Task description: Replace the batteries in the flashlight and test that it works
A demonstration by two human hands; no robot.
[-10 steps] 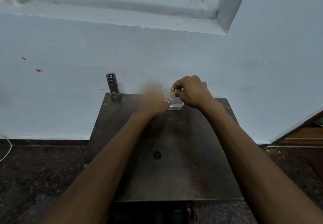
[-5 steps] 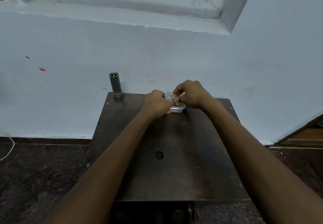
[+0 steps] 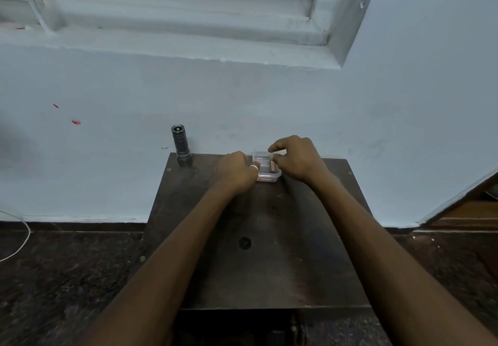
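A black flashlight (image 3: 181,143) stands upright at the far left corner of the dark wooden table (image 3: 258,264), apart from both hands. A small clear plastic container (image 3: 269,177) sits at the far middle of the table. My left hand (image 3: 235,171), with a ring on one finger, grips the container's left side. Over the container's right part, the thumb and fingers of my right hand (image 3: 299,159) pinch a small reddish-brown battery (image 3: 273,167) that points down into it. What else lies in the container is mostly hidden.
The table stands against a pale blue wall below a window sill (image 3: 188,54). Dark speckled floor surrounds it, with a white cable (image 3: 18,237) at the left and a wooden door frame (image 3: 469,213) at the right. A round hole (image 3: 244,242) marks the tabletop.
My left hand has come to rest against the container's left side. My right hand has dropped a little, with the battery now hanging over the container.
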